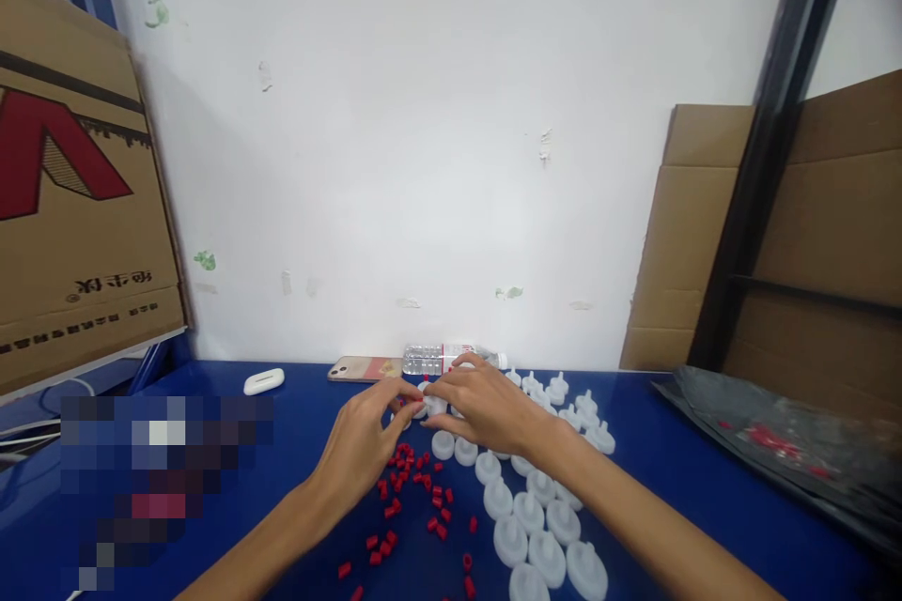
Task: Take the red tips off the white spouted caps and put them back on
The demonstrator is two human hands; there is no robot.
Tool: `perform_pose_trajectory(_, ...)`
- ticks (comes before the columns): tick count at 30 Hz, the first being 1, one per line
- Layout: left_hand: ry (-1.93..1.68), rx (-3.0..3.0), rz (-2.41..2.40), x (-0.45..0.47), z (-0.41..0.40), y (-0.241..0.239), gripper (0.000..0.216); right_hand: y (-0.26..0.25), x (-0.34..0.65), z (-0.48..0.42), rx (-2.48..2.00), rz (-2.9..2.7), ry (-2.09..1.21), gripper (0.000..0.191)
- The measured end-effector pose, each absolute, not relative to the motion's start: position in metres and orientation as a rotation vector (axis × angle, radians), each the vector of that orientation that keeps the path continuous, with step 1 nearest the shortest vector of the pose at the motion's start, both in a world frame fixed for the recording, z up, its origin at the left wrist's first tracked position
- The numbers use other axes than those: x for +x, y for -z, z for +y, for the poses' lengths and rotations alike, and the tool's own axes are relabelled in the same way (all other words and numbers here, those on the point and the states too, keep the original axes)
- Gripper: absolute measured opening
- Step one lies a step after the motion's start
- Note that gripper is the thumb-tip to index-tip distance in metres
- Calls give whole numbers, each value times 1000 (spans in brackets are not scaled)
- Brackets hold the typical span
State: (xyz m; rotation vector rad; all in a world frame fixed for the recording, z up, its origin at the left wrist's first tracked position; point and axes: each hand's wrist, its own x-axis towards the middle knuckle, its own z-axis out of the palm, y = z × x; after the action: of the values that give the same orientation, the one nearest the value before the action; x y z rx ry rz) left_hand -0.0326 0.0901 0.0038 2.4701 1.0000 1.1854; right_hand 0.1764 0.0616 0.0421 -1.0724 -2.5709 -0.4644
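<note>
My left hand and my right hand meet above the blue table, fingertips pinched together on a small white round plastic part. A tiny red piece shows at my left fingertips, though I cannot tell whether it is held. Below the hands lie several small red caps, scattered loosely. Several white round plastic parts with a centre stub sit in rows under and right of my right forearm, reaching back to the wall.
A water bottle lies by the white wall beside a phone. A white earbud case sits left of them. Cardboard boxes stand at the left and right. A dark plastic bag with red bits lies at the right.
</note>
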Motion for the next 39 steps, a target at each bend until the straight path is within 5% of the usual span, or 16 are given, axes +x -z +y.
perform_pose_trajectory(14, -1033, 2437, 1001, -31, 80, -10, 43, -44, 169, 61, -906, -2622, 921, 9)
perform_pose_trajectory(21, -837, 1982, 751, -30, 90, -7, 47, -52, 184, 65, -870, -2566, 1090, 29)
perform_pose_trajectory(32, -636, 2685, 872, -31, 67, -16, 20, -44, 197, 73, -1122, -2467, 759, 11)
perform_pose_trajectory(39, -696, 2683, 990, -31, 73, -11, 20, -43, 181, 64, -1098, -2565, 710, 32)
